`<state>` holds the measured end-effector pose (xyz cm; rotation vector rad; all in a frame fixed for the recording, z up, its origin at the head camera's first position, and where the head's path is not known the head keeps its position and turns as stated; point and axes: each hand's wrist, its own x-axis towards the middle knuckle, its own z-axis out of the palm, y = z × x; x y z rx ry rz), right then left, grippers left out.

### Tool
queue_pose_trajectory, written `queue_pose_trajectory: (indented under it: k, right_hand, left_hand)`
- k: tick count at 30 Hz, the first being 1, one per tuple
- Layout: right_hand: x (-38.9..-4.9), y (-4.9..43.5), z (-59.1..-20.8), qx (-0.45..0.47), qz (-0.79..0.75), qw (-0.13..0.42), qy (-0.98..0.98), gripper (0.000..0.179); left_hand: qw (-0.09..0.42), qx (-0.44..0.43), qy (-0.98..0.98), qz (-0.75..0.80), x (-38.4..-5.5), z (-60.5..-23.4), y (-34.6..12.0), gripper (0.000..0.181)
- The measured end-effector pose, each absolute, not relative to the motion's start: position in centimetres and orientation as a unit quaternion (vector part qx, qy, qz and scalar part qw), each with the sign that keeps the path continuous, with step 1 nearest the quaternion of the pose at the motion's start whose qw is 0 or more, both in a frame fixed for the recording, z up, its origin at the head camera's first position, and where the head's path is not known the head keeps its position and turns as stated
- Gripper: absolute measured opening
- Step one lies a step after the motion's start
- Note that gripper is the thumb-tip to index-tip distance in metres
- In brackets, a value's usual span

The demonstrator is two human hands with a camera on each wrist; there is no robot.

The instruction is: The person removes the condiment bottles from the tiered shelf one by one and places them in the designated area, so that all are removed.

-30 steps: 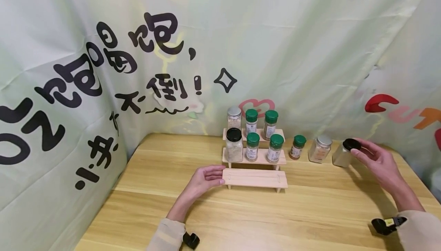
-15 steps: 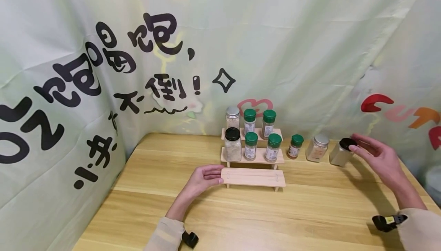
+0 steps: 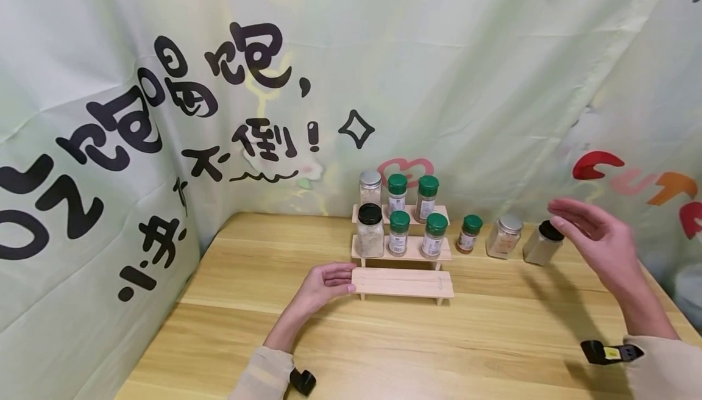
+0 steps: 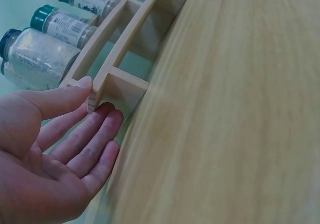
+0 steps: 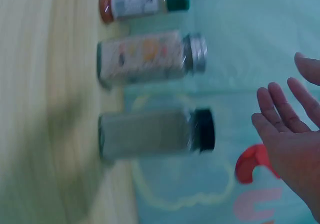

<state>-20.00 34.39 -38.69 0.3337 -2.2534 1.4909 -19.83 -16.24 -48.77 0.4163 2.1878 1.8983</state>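
My left hand pinches the left end of the lowest step of a three-step wooden spice rack. In the left wrist view its thumb lies on the board's edge, the other fingers just below. To the right, my right hand hovers with fingers extended beside and above a black-lidded jar, which stands upright on the table. The right wrist view shows a gap between that hand's fingertips and the jar's black lid.
On the rack's upper steps stand several green-capped spice bottles, a black-lidded jar and a silver-lidded jar. Right of the rack, a small green-capped bottle and another silver-lidded jar stand on the wooden table. A printed curtain hangs behind.
My right hand has let go of the black-lidded jar and risen off it, its fingers spreading away from the lid. My left hand keeps its place on the rack.
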Motion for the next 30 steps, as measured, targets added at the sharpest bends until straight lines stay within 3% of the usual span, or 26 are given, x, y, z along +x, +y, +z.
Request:
queue_pose_trajectory:
  k: [6, 30]
  right_hand:
    - [-19.7, 32.7, -38.6, 0.159, 0.571, 0.195, -0.781, 0.044]
    - [-19.5, 24.7, -37.2, 0.162, 0.592, 0.178, -0.769, 0.04]
  left_hand:
    - [0.11, 0.143, 0.743, 0.644, -19.8, -48.8, -15.9, 0.048]
    - [0.105, 0.137, 0.752, 0.637, -19.9, -49.0, -16.1, 0.049]
